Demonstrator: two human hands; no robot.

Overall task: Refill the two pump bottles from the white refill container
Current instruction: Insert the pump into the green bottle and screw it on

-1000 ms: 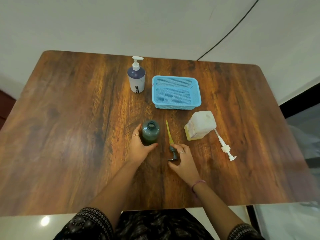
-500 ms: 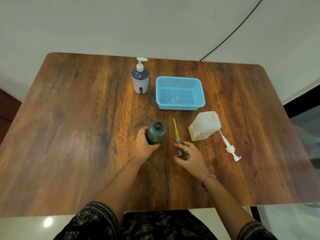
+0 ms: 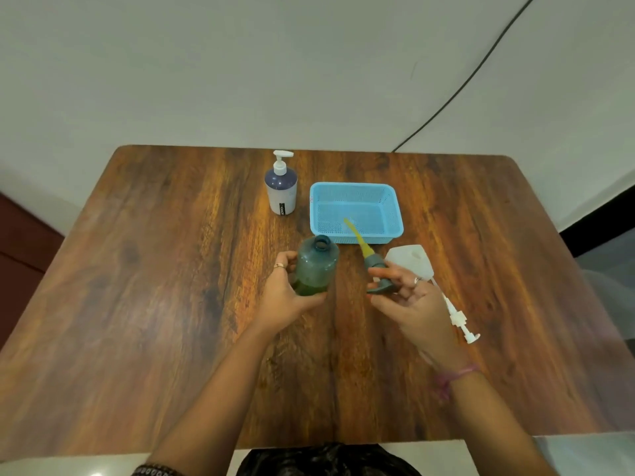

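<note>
A: So, from the head view, where does the person stand with the green bottle?

B: The left hand wraps its fingers round the lower body of the bottle, which is open at the neck and tilted a little away from the person, a band of green liquid low inside it. It sits near the middle of the worktop, just in front of the blue basket.

A: And the other hand?

B: The right hand pinches the grey pump head with thumb and forefinger, the other fingers spread loose. Its yellow dip tube points up and away, over the basket's near wall.

A: Is this bottle filled?

B: That cannot be told for certain; most of the body looks empty. The white refill container lies partly hidden behind the right hand, its own pump lying out beside it on the worktop. The second pump bottle stands capped, left of the basket.

A: How should the step go?

B: Probably keep the bottle upright and pressed down, hold the wet tube clear of the wood, and set the pump somewhere it cannot drip or roll, so the right hand is free for pouring.
</note>
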